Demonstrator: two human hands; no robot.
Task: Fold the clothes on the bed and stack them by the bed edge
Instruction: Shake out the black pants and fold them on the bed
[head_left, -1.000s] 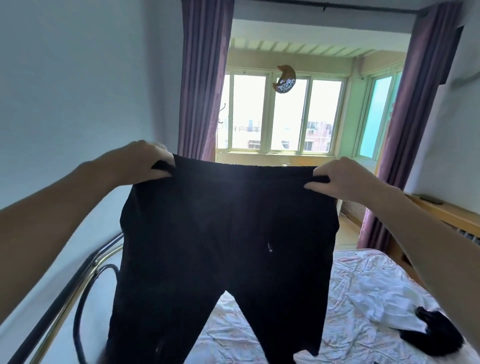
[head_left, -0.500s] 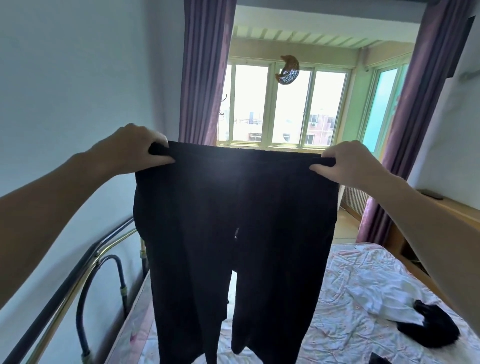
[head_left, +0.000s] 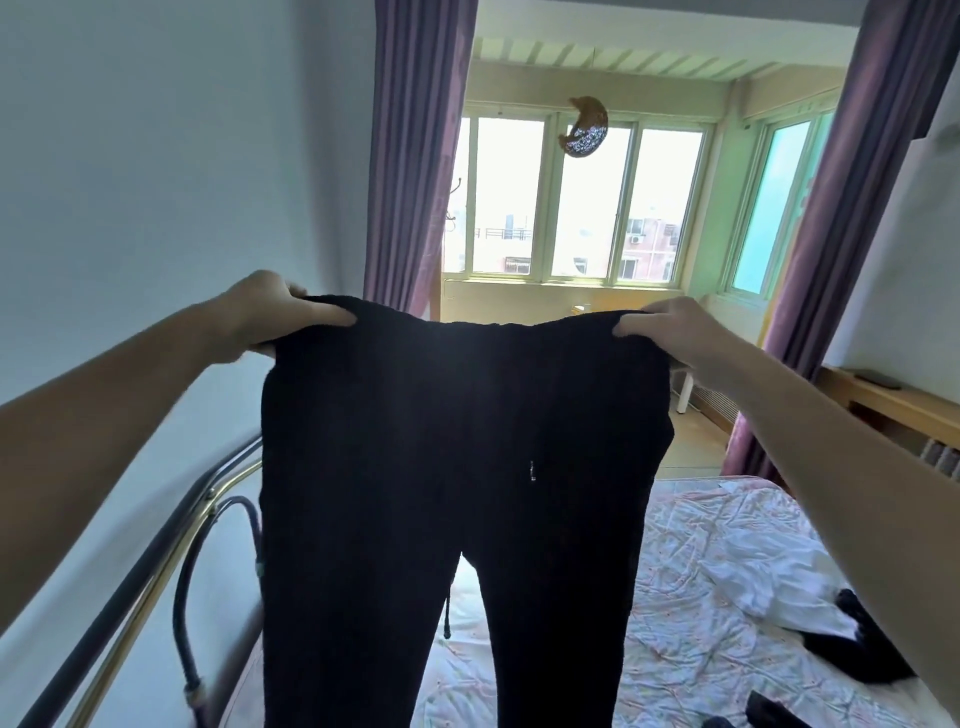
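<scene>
— Where are the trousers (head_left: 457, 467)?
— Held up above the bed (head_left: 701, 597), legs hanging (waistband sagging in the middle).
— And the hands?
— Left hand (head_left: 275, 312) and right hand (head_left: 670, 332) each pinch a waistband corner.

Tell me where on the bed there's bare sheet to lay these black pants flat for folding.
Bare floral sheet shows between the hanging black pants and the white garment, running back to the far bed edge. The right side is crowded: white garment, black garment and small dark items near the bottom. The pants hide the sheet behind them.
</scene>
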